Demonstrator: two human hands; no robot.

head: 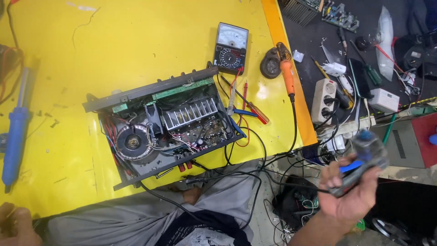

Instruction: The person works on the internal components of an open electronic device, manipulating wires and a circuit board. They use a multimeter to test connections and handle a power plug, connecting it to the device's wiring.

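At near right, off the table's edge, right hand is raised palm-up, fingers curled around a blurred tool with a clear, rounded end, a blue part and a dark body; thumb lies across the dark part. Blur hides what kind of tool it is. A black lead runs from the hand leftward toward the amplifier.

Left hand shows only at the near-left corner, cut by the frame; cannot tell how its fingers stand or whether it holds anything.

Between the hands: grey trouser knees against the table's near edge, black cables draped over them.

On the yellow table, centre: open amplifier chassis, set at a slant. Inside, a ring transformer at near left, a finned heatsink at centre, circuit board to its right, red and white wiring throughout.

Beyond the chassis, far: analogue meter, its red and black leads trailing toward the chassis's right side. A red-handled screwdriver lies just right of the chassis.

Right of the meter: a round dark stand, touching an orange soldering iron that lies along the table's right edge.

Far left on the table: blue desoldering pump, well apart from the chassis.

Right of the table, on dark floor: white power strip with plugs in it, screwdrivers, small boards, tangled wires
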